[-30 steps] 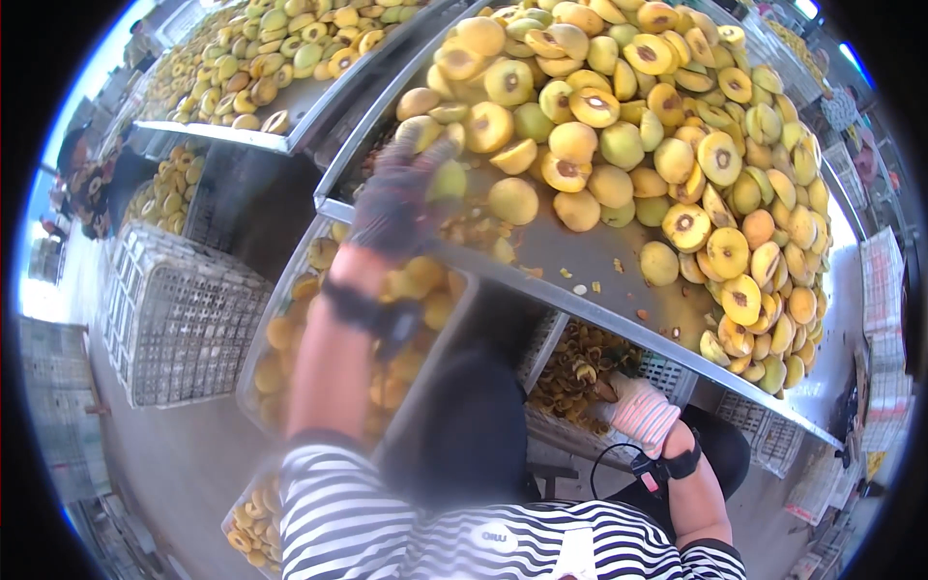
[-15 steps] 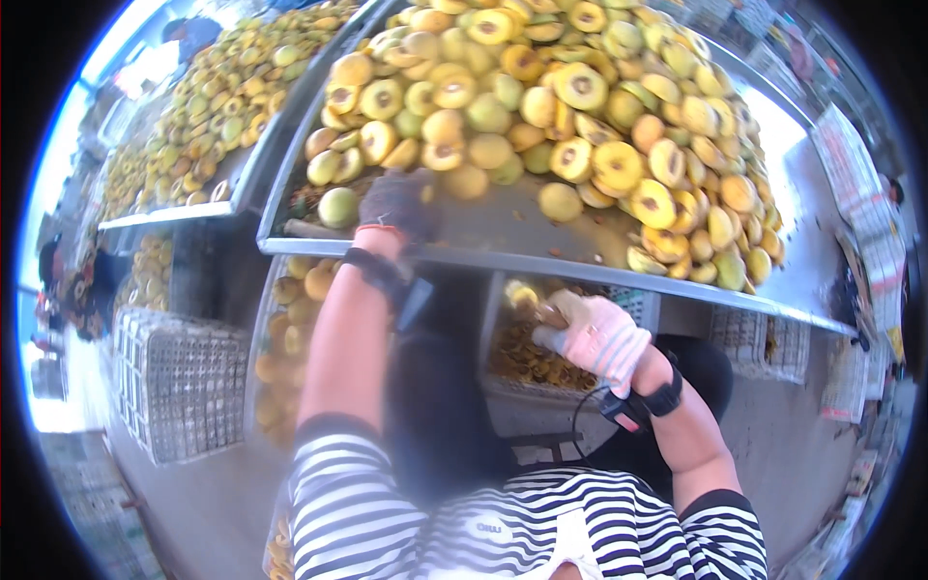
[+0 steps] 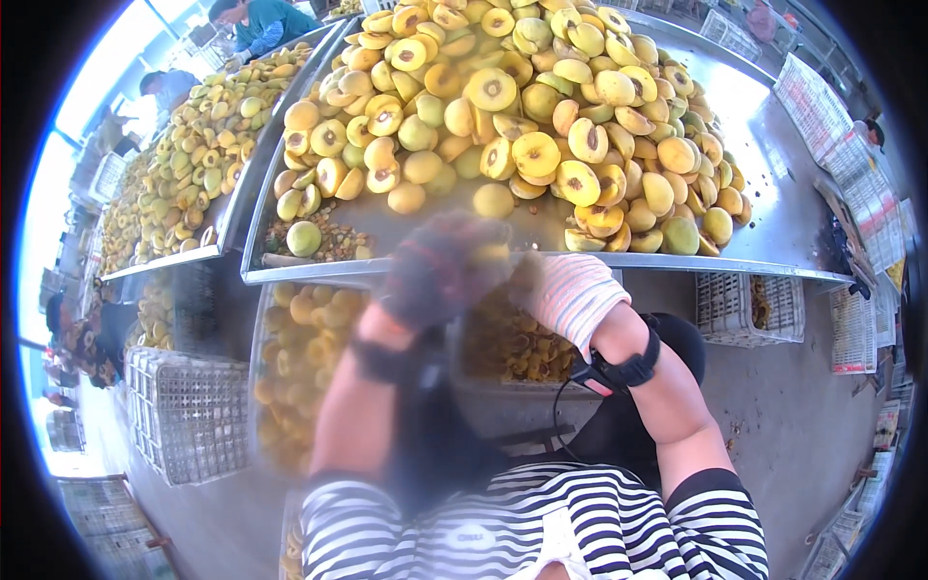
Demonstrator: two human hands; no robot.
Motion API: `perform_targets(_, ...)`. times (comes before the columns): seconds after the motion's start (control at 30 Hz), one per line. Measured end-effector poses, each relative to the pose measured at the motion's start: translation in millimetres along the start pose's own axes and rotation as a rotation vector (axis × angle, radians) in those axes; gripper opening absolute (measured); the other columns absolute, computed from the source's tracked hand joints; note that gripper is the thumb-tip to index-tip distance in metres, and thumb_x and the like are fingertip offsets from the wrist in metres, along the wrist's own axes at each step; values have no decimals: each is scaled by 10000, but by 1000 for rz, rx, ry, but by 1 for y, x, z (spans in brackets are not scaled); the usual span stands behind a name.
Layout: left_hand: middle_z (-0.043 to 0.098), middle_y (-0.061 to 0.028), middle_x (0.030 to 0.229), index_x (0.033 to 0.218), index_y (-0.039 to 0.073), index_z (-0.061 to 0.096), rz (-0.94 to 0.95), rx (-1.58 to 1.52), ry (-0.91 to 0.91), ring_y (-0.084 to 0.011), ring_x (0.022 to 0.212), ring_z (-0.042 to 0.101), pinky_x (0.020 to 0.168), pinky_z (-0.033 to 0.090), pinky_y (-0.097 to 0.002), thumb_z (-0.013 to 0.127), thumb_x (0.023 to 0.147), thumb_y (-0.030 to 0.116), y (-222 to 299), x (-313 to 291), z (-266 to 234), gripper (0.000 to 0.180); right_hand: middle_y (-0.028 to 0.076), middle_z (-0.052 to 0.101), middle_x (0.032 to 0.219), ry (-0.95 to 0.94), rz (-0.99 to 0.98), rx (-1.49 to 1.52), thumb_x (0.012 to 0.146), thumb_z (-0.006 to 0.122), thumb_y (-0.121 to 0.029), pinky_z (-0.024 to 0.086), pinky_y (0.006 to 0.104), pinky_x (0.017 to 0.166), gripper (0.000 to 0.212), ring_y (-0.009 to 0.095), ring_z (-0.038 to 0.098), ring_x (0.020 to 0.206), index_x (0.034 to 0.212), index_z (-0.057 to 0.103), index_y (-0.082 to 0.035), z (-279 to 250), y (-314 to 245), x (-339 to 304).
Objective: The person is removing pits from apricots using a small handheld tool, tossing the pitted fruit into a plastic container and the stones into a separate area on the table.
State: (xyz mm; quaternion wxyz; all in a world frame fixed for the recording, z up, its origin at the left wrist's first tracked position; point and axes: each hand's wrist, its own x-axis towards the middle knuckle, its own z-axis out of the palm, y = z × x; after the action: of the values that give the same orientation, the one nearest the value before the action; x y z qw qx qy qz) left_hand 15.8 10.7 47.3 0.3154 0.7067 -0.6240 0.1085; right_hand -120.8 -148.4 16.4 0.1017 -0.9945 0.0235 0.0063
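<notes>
A heap of halved yellow peaches [image 3: 536, 155], several with dark pit centres, lies on a metal-topped table [image 3: 773, 145] in front of me. My left hand [image 3: 435, 275], in a dark glove and smeared by motion, is over the table's near edge. A yellow patch, seemingly a peach half [image 3: 489, 254], shows at its fingertips. Close beside it is my right hand [image 3: 578, 298], in a pale glove with pink stripes. Its fingers are closed toward the left hand around something brownish and blurred that I cannot make out.
Below the table edge, a crate [image 3: 527, 362] holds brownish-yellow scraps; another container of peaches [image 3: 300, 338] is at left. White plastic crates [image 3: 188, 411] stand on the floor. A second peach-covered table [image 3: 188, 174] is at far left, with a person in green [image 3: 275, 24] behind it.
My left hand has come back from the peach heap toward me and rightward, now next to the right hand. My right hand has risen a little and moved left.
</notes>
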Motion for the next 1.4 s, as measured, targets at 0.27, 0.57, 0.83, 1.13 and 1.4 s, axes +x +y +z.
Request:
perform_targets(0.27, 608, -104, 1186, 1239, -5, 538, -827, -1793, 322, -197, 1097, 579, 948, 481, -331, 570, 922, 149, -15, -16, 32, 353, 184, 659, 847, 72, 236, 255, 837, 662, -273, 509, 441, 694, 353, 368, 647, 824, 1081, 538, -51, -31, -13, -27)
perform_targets(0.57, 605, -171, 1148, 1221, 11, 525, -683, -1731, 451, -249, 1019, 601, 906, 496, -371, 418, 1001, 401, 8, -1, 37, 461, 212, 637, 789, 267, 310, 505, 829, 661, -211, 502, 451, 651, 282, 400, 629, 770, 1008, 531, -37, -15, -20, -5)
perform_targets(0.83, 627, -145, 1046, 1147, 15, 563, -816, -1767, 525, -239, 901, 622, 740, 543, -379, 464, 987, 396, 7, 1, 27, 425, 263, 634, 832, 79, 216, 429, 899, 574, -283, 482, 487, 705, 291, 428, 619, 800, 983, 538, -8, 1, -24, 16)
perform_targets(1.13, 606, -96, 998, 1089, 27, 563, -773, -1432, 606, -190, 933, 599, 765, 530, -310, 541, 960, 211, -6, -22, 33, 226, 203, 615, 973, -28, 37, 576, 796, 612, -132, 507, 391, 773, 261, 361, 601, 937, 1029, 585, -20, -8, -60, 26)
perform_targets(1.4, 564, -98, 1251, 1284, 50, 519, -507, -1108, 497, -217, 1217, 489, 1030, 412, -319, 538, 915, 66, -7, -30, 31, 370, 189, 645, 848, 281, -30, 452, 864, 599, -56, 492, 374, 666, 107, 333, 645, 804, 948, 551, -12, 15, -60, 20)
